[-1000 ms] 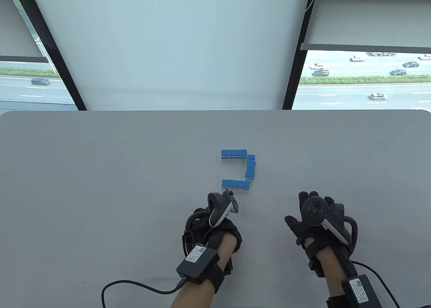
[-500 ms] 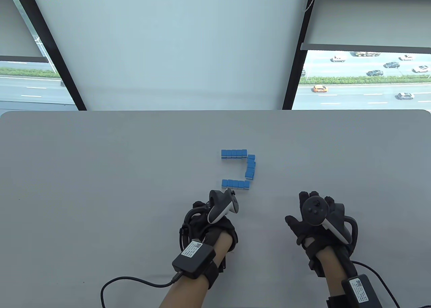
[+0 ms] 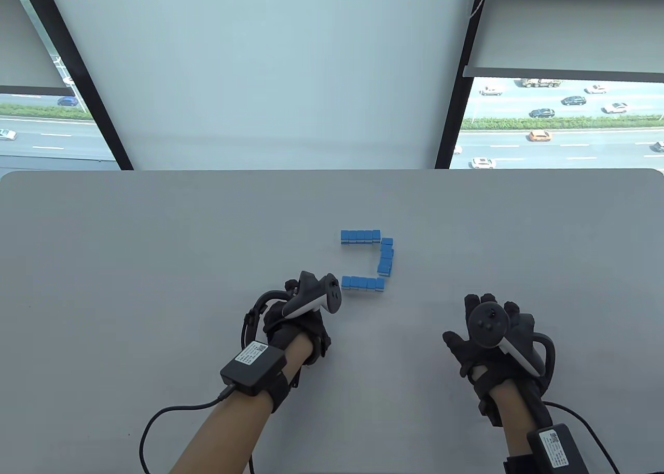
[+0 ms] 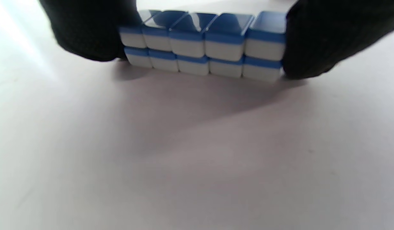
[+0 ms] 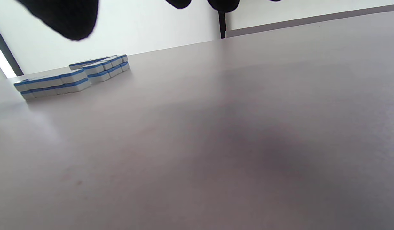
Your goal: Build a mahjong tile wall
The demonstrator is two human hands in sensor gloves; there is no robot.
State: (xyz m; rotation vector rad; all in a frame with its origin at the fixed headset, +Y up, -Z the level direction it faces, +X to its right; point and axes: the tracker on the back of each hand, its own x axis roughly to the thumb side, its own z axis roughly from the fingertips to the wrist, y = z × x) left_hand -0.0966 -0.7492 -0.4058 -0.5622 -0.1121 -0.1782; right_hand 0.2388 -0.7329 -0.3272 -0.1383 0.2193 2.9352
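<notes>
Table view: left hand (image 3: 295, 323) has shifted left since a second ago, now beside the near row (image 3: 363, 283) of the three-sided tile wall (image 3: 386, 259) mid-surface; right hand (image 3: 493, 334) unchanged, flat, released.

Left wrist view: fingers (image 4: 325, 38) bracket a two-high five-tile row (image 4: 203, 44); likely squaring it.

Right wrist view: no legible writing.

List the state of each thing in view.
Far row of blue-and-white mahjong tiles: two high, straight.
Right row of tiles: two high, slightly crooked.
Near row of tiles: two high, untouched.
Fourth row of tiles: two high, pinched at both ends by left hand.
Right hand: open, empty.
</notes>
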